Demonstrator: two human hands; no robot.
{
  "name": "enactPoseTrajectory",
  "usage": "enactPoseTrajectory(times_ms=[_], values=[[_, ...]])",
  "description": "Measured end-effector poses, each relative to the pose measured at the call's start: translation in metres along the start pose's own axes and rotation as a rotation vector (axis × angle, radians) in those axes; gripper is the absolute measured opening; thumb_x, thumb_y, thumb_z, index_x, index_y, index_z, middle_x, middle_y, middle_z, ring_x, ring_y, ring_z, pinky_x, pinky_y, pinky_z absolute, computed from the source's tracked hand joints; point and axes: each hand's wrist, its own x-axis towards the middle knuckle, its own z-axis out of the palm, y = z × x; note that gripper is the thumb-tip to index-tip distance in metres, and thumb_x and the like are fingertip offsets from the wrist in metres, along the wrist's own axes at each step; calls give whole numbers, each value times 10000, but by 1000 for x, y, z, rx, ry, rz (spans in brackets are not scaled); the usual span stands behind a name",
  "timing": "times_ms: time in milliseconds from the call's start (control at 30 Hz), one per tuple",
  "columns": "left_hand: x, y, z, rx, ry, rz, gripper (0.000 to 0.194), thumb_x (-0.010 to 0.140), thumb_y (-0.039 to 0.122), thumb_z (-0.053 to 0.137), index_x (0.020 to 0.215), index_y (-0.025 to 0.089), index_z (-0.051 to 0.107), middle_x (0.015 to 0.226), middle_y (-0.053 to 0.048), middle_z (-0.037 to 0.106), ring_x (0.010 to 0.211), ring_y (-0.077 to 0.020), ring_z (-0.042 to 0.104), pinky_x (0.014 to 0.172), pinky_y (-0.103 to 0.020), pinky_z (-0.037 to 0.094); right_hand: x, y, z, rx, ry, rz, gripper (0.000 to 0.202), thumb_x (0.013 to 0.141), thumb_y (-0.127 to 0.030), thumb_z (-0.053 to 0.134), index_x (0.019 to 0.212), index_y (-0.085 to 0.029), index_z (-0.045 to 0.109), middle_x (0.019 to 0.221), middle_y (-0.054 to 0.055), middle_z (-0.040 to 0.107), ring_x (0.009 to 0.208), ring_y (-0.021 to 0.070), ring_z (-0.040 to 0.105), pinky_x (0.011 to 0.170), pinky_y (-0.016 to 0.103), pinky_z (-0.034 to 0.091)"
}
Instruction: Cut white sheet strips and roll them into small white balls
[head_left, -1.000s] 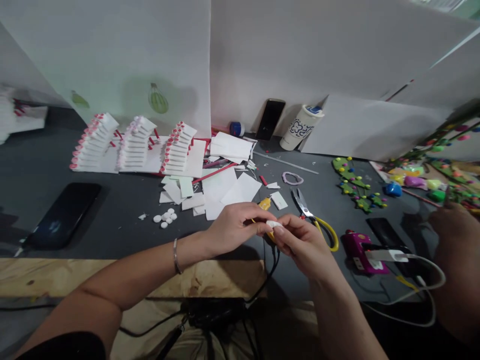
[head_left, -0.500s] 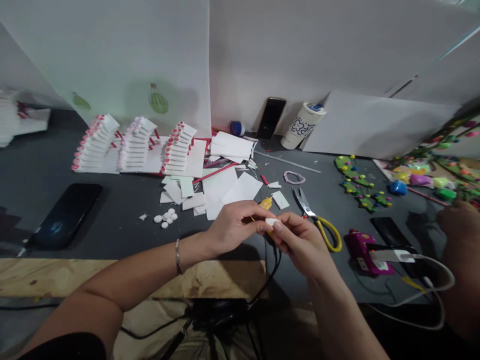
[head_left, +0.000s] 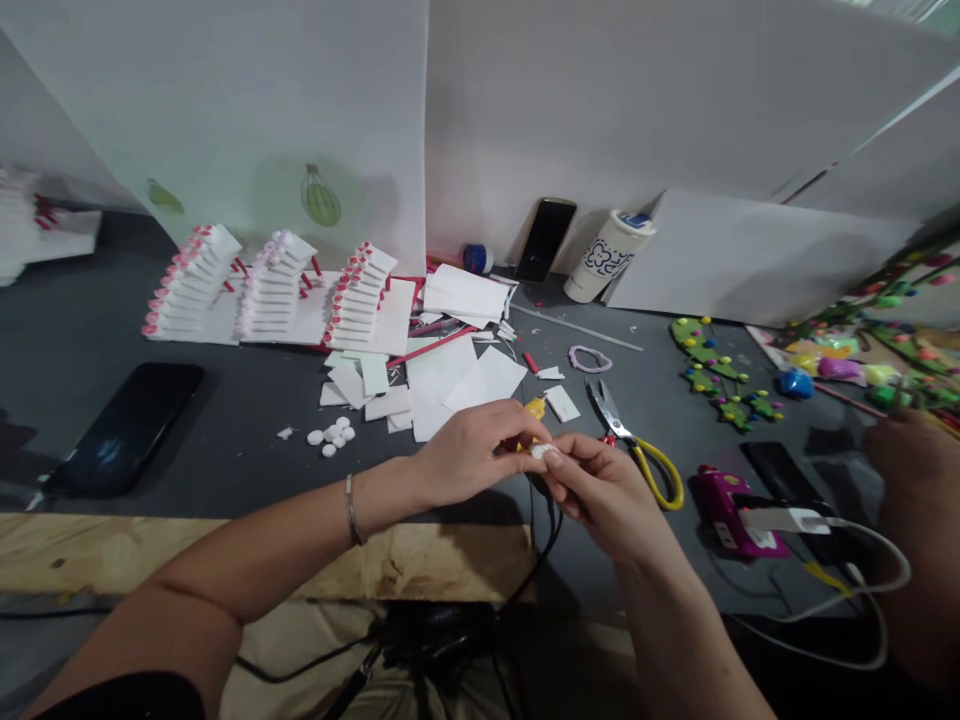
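Observation:
Between my two hands is a small white piece (head_left: 541,451), pinched at the fingertips. My left hand (head_left: 480,450) reaches it from the left, thumb and index finger closed on its edge. My right hand (head_left: 600,485) grips it from the right, thumb on top. A yellow object (head_left: 535,408) shows just behind the fingers, partly hidden. Several small white discs (head_left: 332,435) lie left of my left hand. Scissors with yellow handles (head_left: 621,430) rest open beyond my right hand. White paper pieces (head_left: 484,378) are scattered behind my hands.
Three white stepped models with red or pink tips (head_left: 355,300) stand at the back left. A phone (head_left: 127,430) lies left. A cup (head_left: 609,256) and upright phone (head_left: 546,240) stand behind. At right are a magenta box (head_left: 731,510), cables and another person's hand (head_left: 911,460).
My hands remain together on the white piece, with fingers slightly shifted and the piece a little lower in view. The other person's hand has moved slightly left.

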Motion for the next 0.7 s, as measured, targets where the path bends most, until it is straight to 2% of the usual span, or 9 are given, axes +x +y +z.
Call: enactPoseTrajectory(times_ms=[133,200,433,700], values=[[3,3,-10,28,-186,61,314,888,205,596,1200,177,625,1050,-96,638,979,-174,609,860,-286,489,1,1,-2,-8,-1,9,338,727,-482,757,779,-164,652,489,-51,550,354,31,409,336,137,276],[4,3,-12,50,-202,69,312,918,178,534,1216,160,622,1056,-108,639,981,-173,612,869,-285,488,1,0,-2,-16,4,13,347,722,-488,759,787,-165,652,489,-53,551,352,31,411,334,135,280],[4,0,-8,43,-80,56,227,926,225,534,1086,158,681,965,-89,684,906,-168,639,815,-282,506,-2,-5,-3,-35,-5,46,367,737,-513,738,733,-169,611,513,-44,580,345,34,423,319,136,279],[4,1,-6,-8,-13,1,202,904,220,575,1042,164,710,933,-78,700,865,-151,656,787,-266,518,-2,-9,-5,-52,-46,60,375,781,-522,694,713,-171,582,520,-40,579,338,35,419,314,141,273]])
